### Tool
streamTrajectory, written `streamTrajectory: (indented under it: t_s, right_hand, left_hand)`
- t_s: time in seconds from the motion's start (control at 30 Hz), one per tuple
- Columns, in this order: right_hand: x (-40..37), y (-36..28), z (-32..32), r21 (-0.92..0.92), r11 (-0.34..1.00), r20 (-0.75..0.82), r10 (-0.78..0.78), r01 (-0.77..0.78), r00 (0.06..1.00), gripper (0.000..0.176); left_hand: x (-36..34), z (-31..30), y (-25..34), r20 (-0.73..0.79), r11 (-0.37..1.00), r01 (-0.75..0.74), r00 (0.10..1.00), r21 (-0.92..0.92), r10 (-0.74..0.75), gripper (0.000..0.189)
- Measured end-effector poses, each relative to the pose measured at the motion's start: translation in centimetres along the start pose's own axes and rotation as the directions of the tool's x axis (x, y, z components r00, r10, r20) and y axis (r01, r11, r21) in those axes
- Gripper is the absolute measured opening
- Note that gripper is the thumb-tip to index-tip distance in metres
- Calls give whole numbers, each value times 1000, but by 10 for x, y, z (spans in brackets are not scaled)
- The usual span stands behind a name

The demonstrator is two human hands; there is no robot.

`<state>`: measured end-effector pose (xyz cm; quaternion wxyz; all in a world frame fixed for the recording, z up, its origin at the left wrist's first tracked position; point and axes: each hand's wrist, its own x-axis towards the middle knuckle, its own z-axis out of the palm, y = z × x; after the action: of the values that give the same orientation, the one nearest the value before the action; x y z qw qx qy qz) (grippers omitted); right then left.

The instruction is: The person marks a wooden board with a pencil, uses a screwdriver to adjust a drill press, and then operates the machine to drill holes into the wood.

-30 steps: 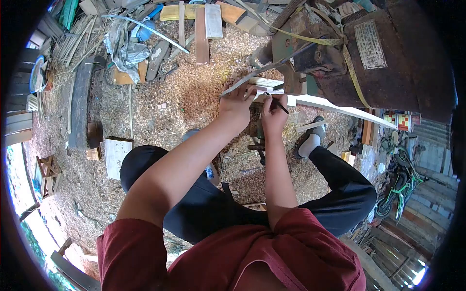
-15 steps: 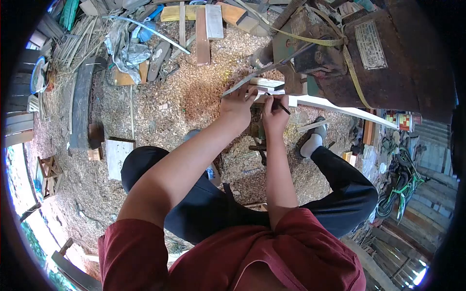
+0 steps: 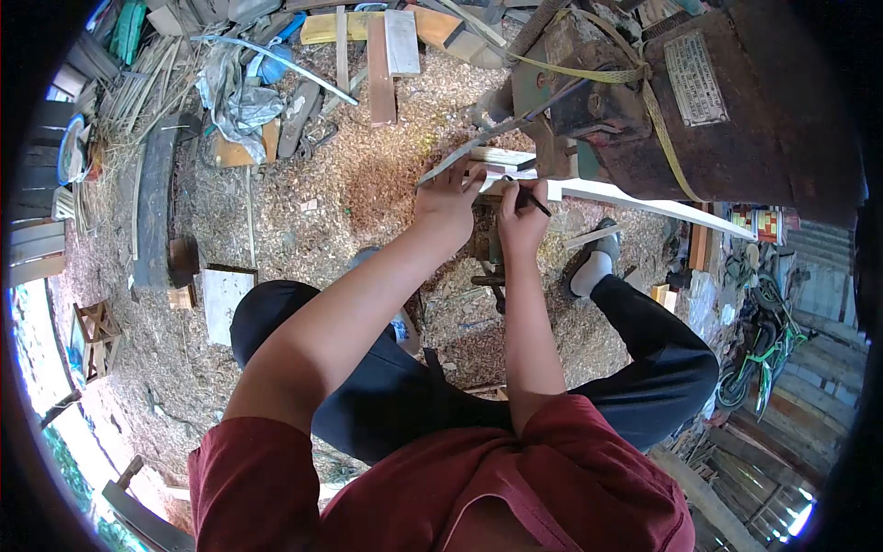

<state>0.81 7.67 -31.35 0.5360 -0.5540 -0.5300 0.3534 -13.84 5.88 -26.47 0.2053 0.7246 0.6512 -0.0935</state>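
My right hand [image 3: 522,213] is closed round a dark pen-like tool [image 3: 533,200], whose tip is near a pale piece of wood [image 3: 497,184]. To its left, my left hand [image 3: 447,201] lies with fingers spread at the end of a thin grey strip [image 3: 474,145] and beside the pale wood. What lies under its fingers is hidden. A long white wooden piece [image 3: 644,202] runs from the work spot to the right, below a rusty machine [image 3: 754,120] with a metal plate and a yellow strap.
Wood shavings [image 3: 377,175] cover the ground. Boards [image 3: 382,74] lie at the top, with a crumpled grey sheet [image 3: 239,106] on the left. A dark beam [image 3: 156,202] stands farther left. A green motorcycle [image 3: 759,354] is at the right.
The view has shifted very slightly. Both hands and the pen-like tool hold nearly the same positions.
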Motion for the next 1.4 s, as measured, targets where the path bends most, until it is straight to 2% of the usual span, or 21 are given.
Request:
streamTrajectory:
  t_s: [0.03,0.1,0.17,0.23,0.3,0.37,0.47,0.6,0.63,0.7,0.73,0.8,0.9,0.97,1.03,1.1,1.17,1.23,1.27,1.33,1.4]
  right_hand:
    - [0,3,-1,-2,1000,-2,0,0,1000,18]
    - [2,10,-2,-253,955,66,-140,153,988,17]
    - [2,15,-3,-239,961,62,-126,137,990,15]
    - [1,9,-2,-83,996,1,-22,22,1000,16]
    - [1,7,-1,-55,998,-16,-44,43,999,16]
    - [2,10,-4,-284,941,54,-176,184,983,15]
    - [2,10,-7,-218,974,36,-55,61,998,14]
    - [5,12,-10,-57,998,-58,-22,19,998,16]
    - [5,13,-11,-58,998,-69,-21,17,997,16]
    - [4,11,-11,-196,974,3,-120,118,993,14]
    - [2,8,-11,-216,975,13,-51,53,999,14]
    - [5,4,-12,-157,987,-40,-34,27,999,15]
    - [6,1,-14,-78,996,-103,-43,35,994,16]
    - [3,-3,-15,-170,985,0,25,-25,1000,9]
    - [4,-1,-16,-130,991,-5,38,-38,999,7]
    - [9,1,-15,-82,996,-112,-49,39,993,6]
    - [8,1,-17,-101,995,-125,-15,3,992,6]
    - [6,-7,-19,-249,966,-67,50,-65,996,5]
    - [7,-4,-20,-250,966,-69,51,-67,996,5]
    - [11,4,-17,-45,999,-153,10,-17,988,6]
    - [9,8,-17,-81,996,-125,27,-37,992,7]
  left_hand:
    - [0,1,0,1,1000,-3,1000,0,3,74]
    - [0,3,-1,0,1000,-10,1000,-5,10,74]
    - [1,4,0,-3,1000,-10,1000,-14,10,74]
    - [2,6,-2,-6,1000,-9,1000,-18,9,74]
    - [1,7,-2,-35,1000,-14,999,-15,13,75]
    - [2,5,-2,-13,1000,-14,1000,-13,14,76]
    - [2,3,-1,3,1000,-13,1000,-11,13,78]
    - [0,5,-3,-38,999,-32,999,-23,31,79]
    - [1,9,-4,-37,999,-42,998,-17,41,79]
    - [1,15,-4,-155,999,-47,987,8,48,63]
    - [2,14,-3,-156,999,-52,986,12,53,63]
    - [3,11,-1,-60,1000,-9,998,13,9,64]
    - [1,6,-1,-66,999,-16,998,33,18,63]
    - [0,-2,0,-21,1000,-19,1000,14,19,72]
    - [-1,-5,1,25,1000,-13,1000,-9,14,81]
    - [1,-8,1,63,1000,-1,998,0,1,81]
    - [1,-7,1,55,1000,0,999,6,0,81]
    - [1,-4,2,47,1000,0,999,6,0,81]
    - [0,-2,2,20,999,-9,1000,39,9,74]
    - [0,-1,1,-6,997,-19,1000,78,20,67]
    - [1,-1,1,7,999,-12,1000,49,12,68]
